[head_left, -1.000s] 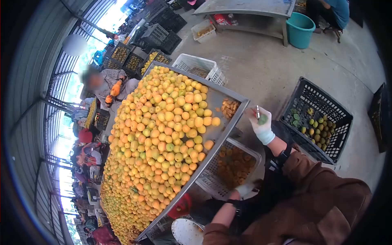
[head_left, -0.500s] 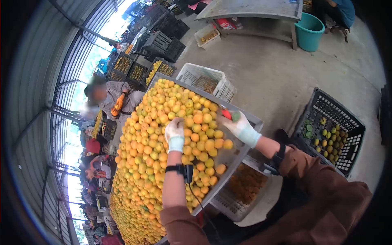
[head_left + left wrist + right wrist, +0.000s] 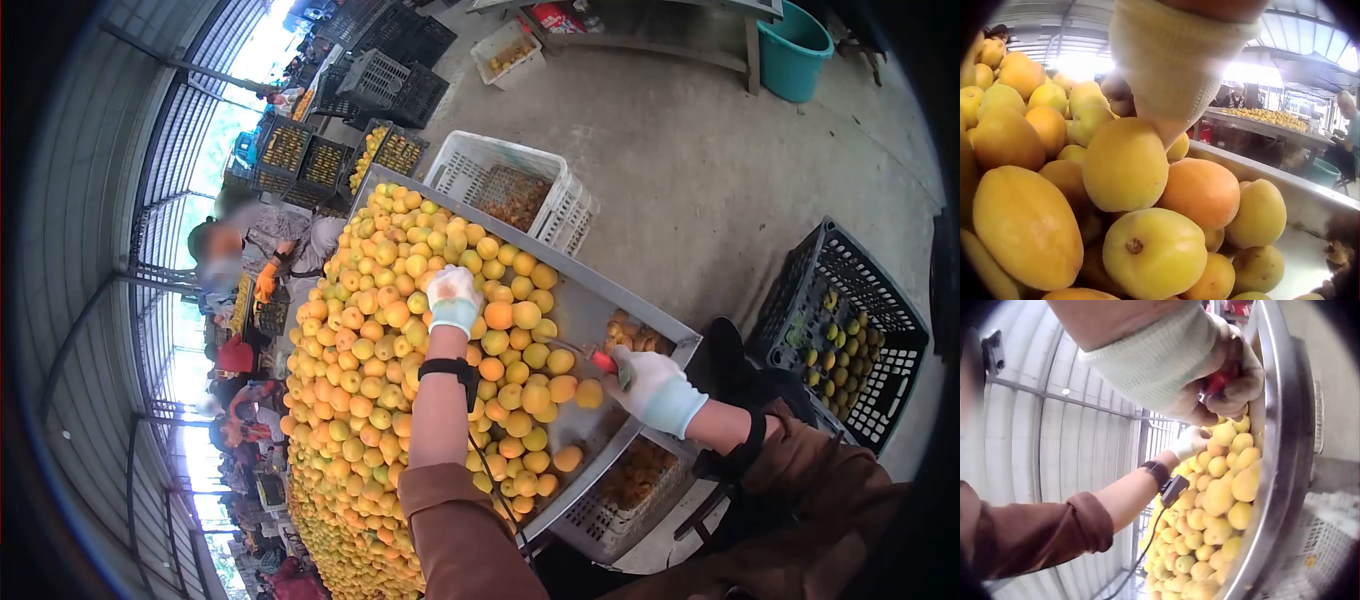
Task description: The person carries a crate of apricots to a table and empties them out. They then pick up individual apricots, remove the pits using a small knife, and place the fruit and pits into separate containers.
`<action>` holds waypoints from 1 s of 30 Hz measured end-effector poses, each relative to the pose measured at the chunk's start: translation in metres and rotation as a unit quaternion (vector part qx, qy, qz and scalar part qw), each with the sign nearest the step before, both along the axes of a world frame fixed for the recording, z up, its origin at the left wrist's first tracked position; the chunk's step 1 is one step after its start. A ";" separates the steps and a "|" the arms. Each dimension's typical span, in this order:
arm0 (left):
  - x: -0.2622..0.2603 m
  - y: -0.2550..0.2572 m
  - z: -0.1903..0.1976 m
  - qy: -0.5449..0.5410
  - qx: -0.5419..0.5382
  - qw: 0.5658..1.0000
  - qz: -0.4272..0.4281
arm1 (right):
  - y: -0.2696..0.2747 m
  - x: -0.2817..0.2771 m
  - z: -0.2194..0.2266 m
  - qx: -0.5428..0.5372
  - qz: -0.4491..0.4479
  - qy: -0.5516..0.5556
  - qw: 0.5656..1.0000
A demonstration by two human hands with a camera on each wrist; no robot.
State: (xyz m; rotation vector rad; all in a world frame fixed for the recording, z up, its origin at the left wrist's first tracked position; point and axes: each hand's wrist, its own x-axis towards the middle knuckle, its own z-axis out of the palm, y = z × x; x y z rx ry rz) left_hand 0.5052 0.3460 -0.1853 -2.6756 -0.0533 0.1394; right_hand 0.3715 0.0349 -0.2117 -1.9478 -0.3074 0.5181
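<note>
One broad grey metal table with a raised rim (image 3: 578, 300) takes up the middle of our head view. On it we record a large heap of round yellow-to-orange fruit (image 3: 385, 350), piled close, with bare metal showing between the fruit and the rim. Beyond the rim stands a white perforated plastic crate (image 3: 575, 208) with brown matter inside. At the right we note a black slotted plastic crate (image 3: 880, 295) on the floor, holding greenish and brown fruit.

Both arms wear brown sleeves (image 3: 455, 535). We find the left arm extended straight out over the heap, a black strap at its wrist; the right comes in from the lower right, its wrist above the table's near edge.

The left hand (image 3: 455, 298), in a white knitted glove, is set down among the fruit, back upward. Its fingertips are hidden, so we cannot tell whether it pinches a piece. The right hand (image 3: 655, 388), likewise gloved in white, has its fingers curled around a slim tool with a red handle (image 3: 604, 361), whose metal end points at the nearest fruit. Close to the left hand's cuff, our left wrist view shows a smooth yellow fruit (image 3: 1125, 164) beside a smooth orange fruit (image 3: 1200, 194).
</note>
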 end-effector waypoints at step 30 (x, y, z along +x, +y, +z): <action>0.173 0.120 0.022 0.193 -0.056 0.956 0.215 | -0.013 0.021 0.022 -0.161 -0.003 -0.300 0.940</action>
